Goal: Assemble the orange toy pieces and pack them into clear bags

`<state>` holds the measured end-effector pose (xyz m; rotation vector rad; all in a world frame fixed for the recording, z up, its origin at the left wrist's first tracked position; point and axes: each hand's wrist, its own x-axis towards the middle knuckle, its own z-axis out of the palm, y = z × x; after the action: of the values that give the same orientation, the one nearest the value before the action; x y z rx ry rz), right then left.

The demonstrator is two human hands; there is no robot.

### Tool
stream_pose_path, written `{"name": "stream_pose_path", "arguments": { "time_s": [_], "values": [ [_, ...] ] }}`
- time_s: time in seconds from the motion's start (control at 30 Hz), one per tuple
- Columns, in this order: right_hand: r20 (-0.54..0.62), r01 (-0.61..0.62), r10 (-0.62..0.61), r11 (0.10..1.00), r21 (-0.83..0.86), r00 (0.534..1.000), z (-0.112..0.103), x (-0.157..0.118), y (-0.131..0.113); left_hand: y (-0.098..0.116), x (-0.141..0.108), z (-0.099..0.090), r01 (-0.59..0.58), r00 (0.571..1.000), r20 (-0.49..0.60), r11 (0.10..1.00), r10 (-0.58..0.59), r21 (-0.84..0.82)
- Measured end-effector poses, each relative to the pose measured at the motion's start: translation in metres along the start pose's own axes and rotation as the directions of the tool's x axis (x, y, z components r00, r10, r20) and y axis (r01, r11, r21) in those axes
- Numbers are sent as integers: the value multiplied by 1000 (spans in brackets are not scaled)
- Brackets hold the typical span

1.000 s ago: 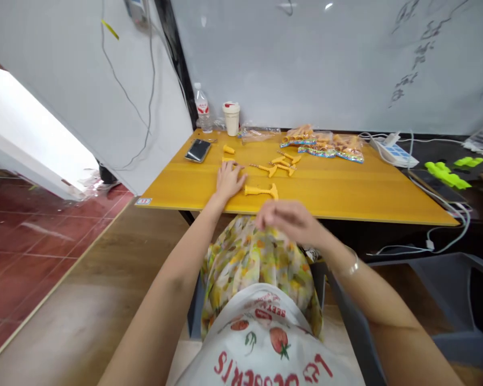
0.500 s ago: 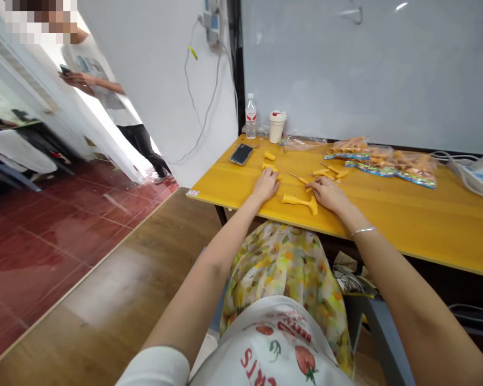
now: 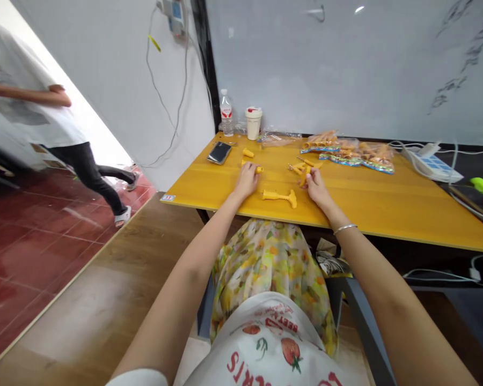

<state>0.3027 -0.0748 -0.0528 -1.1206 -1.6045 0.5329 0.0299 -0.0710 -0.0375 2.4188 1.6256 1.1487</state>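
Observation:
My left hand point(image 3: 247, 179) is closed round a yellow plastic piece point(image 3: 259, 170), whose end sticks out at the right of the fingers. In my right hand point(image 3: 314, 185) is a yellow handle point(image 3: 305, 176), pinched between thumb and fingers just above the table. A yellow T-shaped handle point(image 3: 279, 197) lies on the tabletop between my hands, nearer the front edge. Beyond my left hand sits a short yellow piece point(image 3: 248, 153). Several yellow pieces with thin metal shafts point(image 3: 295, 168) lie just beyond my right hand, partly hidden by it.
Along the back of the yellow table point(image 3: 386, 206) stand a water bottle point(image 3: 226, 113) and a lidded cup point(image 3: 253, 123). A phone point(image 3: 219, 153) lies at the left. Bags of orange-yellow parts point(image 3: 348, 150) and a power strip point(image 3: 437, 163) are at the right. A person point(image 3: 76, 139) is beyond the wall.
My right hand has lifted a yellow handle off the table. My left hand now has a yellow piece in its fingers. The view has swung right, and the person at the left has moved to a stride.

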Motion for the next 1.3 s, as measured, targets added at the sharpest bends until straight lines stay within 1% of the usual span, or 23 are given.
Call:
{"name": "stream_pose_path", "arguments": {
  "time_s": [0.07,0.1,0.13,0.2,0.23,0.27,0.33,0.4,0.57,0.7,0.8,0.87,0.97,1.07,1.13,1.2,1.3],
  "values": [
    [-50,-53,60,990,129,997,0,1,-3,5,5,1,-26,999,-23,1000,26,-13],
    [-73,-96,116,968,230,991,1,1,-6,8,7,2,-39,999,-11,999,39,-8],
    [-85,-148,188,926,346,978,1,1,-9,11,9,4,-50,999,12,999,50,2],
    [-64,-246,335,796,552,940,4,1,-17,15,11,7,-60,996,74,998,59,21],
    [-39,-285,395,724,629,918,5,0,-21,17,11,9,-58,993,106,998,55,25],
    [-17,-311,435,670,674,900,6,0,-25,18,10,11,-53,990,134,998,49,24],
    [-1,-332,460,641,692,888,8,0,-30,18,9,15,-48,983,178,999,47,2],
    [14,-347,481,611,712,876,10,0,-34,17,8,19,-56,979,196,998,62,-37],
    [81,-392,501,555,734,862,19,0,-43,21,8,24,-99,982,150,988,116,-115],
    [145,-425,488,533,731,861,28,0,-50,26,12,23,-158,968,168,971,188,-177],
    [163,-421,459,542,727,873,28,0,-50,25,15,23,-168,956,184,942,227,-290],
    [160,-412,434,584,699,887,24,-1,-49,23,15,25,-164,958,171,929,230,-331],
    [181,-424,403,668,611,897,16,-2,-45,22,12,28,-162,968,139,941,210,-297],
    [198,-427,384,722,545,902,10,-3,-41,24,9,30,-180,964,145,945,225,-272],
    [196,-431,387,744,511,901,7,-4,-39,25,8,30,-177,964,143,940,225,-291],
    [203,-438,389,766,471,899,4,-5,-36,24,8,29,-149,974,115,932,196,-329],
    [232,-397,328,828,396,916,2,-6,-32,22,8,29,-119,985,69,919,156,-377]
  ]
}}
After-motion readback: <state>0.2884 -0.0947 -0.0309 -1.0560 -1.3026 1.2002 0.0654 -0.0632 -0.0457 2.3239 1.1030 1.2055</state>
